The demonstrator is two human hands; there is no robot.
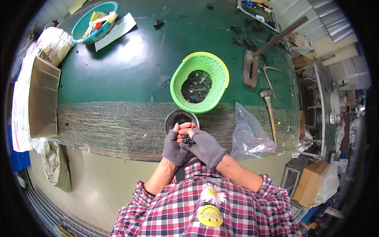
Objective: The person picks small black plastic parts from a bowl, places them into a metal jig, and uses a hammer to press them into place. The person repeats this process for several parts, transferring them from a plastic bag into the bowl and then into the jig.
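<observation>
At the table's near edge, my left hand (174, 148) and my right hand (206, 147) meet, both in grey fingerless gloves. Their fingers curl together around several small black parts (186, 140), some of which look like short tubes. Which fingers carry most of them cannot be made out. Just beyond my fingertips stands a round metal bowl (167, 123) with dark small pieces (182, 118) inside, partly hidden by my hands. Behind the bowl is a light green plastic basket (213, 67), its bottom covered with black bits (196, 85) and a few pale slivers.
Right of my hands lies a clear plastic bag (250, 136), then a hammer (270, 114) and a wooden-handled block mallet (251, 71). A teal basin (77, 29) sits far left, a box-like bin (44, 96) at the left edge. Black scraps (158, 23) dot the green table (130, 79).
</observation>
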